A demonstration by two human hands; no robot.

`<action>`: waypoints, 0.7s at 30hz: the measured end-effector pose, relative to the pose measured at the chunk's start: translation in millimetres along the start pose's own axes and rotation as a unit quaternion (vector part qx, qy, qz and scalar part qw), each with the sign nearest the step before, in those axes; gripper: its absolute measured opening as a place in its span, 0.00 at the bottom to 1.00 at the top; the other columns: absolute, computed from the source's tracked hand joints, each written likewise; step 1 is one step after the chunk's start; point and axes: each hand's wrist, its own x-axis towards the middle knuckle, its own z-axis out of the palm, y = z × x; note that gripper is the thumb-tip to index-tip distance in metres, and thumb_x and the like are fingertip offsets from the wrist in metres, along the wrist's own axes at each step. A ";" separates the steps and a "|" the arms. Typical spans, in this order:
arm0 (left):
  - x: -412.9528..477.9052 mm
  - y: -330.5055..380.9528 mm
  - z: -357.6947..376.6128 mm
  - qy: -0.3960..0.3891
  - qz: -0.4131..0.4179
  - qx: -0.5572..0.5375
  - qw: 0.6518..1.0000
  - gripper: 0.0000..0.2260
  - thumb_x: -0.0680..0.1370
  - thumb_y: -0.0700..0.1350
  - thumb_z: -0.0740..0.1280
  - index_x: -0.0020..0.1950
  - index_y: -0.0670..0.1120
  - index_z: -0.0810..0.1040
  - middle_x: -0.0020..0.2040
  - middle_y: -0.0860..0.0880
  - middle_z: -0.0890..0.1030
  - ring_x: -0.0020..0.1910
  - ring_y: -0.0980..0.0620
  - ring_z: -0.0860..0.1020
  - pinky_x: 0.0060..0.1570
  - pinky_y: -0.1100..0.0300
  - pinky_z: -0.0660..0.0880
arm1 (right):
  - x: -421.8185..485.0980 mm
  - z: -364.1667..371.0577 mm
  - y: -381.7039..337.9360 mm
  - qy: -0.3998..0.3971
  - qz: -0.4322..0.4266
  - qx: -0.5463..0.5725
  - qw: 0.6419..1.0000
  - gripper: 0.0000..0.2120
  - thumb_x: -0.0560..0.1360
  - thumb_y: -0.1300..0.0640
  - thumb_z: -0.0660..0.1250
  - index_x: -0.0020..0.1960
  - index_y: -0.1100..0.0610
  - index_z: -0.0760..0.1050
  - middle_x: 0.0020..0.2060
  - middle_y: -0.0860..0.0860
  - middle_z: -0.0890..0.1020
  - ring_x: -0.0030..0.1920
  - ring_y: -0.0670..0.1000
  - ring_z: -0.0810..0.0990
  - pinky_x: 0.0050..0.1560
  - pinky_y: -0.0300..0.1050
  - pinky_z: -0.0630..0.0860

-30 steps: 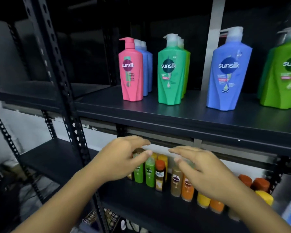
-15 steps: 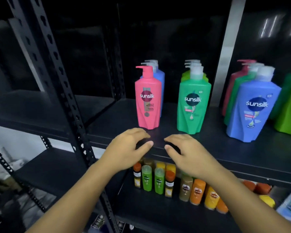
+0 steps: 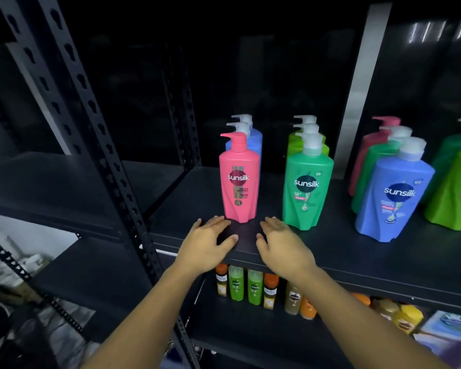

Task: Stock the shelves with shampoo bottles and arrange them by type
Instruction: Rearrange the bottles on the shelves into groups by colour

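Observation:
A pink pump bottle (image 3: 238, 179) stands upright at the front of the black upper shelf (image 3: 330, 251), with two blue bottles (image 3: 256, 137) lined up behind it. To its right stands a green bottle (image 3: 306, 187) leading a row of lighter green ones. Further right is a blue bottle (image 3: 394, 195) with a green and a pink bottle behind. My left hand (image 3: 206, 246) and my right hand (image 3: 280, 245) hover over the shelf's front edge, just short of the pink bottle, fingers extended, holding nothing.
Small orange, green and yellow bottles (image 3: 245, 287) stand in a row on the lower shelf. More green bottles (image 3: 455, 187) sit at the far right. A perforated black upright (image 3: 99, 139) rises on the left, beside another dark shelf unit (image 3: 51, 182).
Both hands rose from the small bottles on the lower shelf to the upper shelf's front edge, nearing the pink bottle. The view tilted up and closer.

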 end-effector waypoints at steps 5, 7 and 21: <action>0.5 7.3 -2.8 0.014 -0.045 -0.061 0.997 0.23 0.82 0.55 0.66 0.76 0.49 0.73 0.78 0.52 0.70 0.79 0.58 0.62 0.80 0.54 0.46 | 1.5 -0.2 4.2 0.009 0.003 0.035 0.999 0.27 0.84 0.48 0.56 0.80 0.57 0.59 0.79 0.54 0.63 0.80 0.50 0.57 0.77 0.43 0.54; 2.7 7.1 -5.9 0.031 -0.077 -0.104 0.991 0.22 0.82 0.54 0.67 0.75 0.49 0.74 0.77 0.51 0.71 0.78 0.53 0.64 0.79 0.58 0.51 | 2.4 -0.9 5.7 0.010 0.014 0.052 0.998 0.29 0.84 0.47 0.57 0.81 0.56 0.57 0.79 0.54 0.63 0.80 0.51 0.58 0.78 0.45 0.57; 56.2 -14.9 -28.9 -0.085 -0.043 -0.382 0.919 0.37 0.72 0.56 0.79 0.75 0.60 0.63 0.71 0.57 0.74 0.70 0.60 0.73 0.69 0.59 0.71 | 34.3 -2.4 -17.8 0.012 0.093 0.306 0.947 0.38 0.74 0.68 0.69 0.77 0.48 0.59 0.65 0.46 0.75 0.69 0.46 0.72 0.69 0.40 0.67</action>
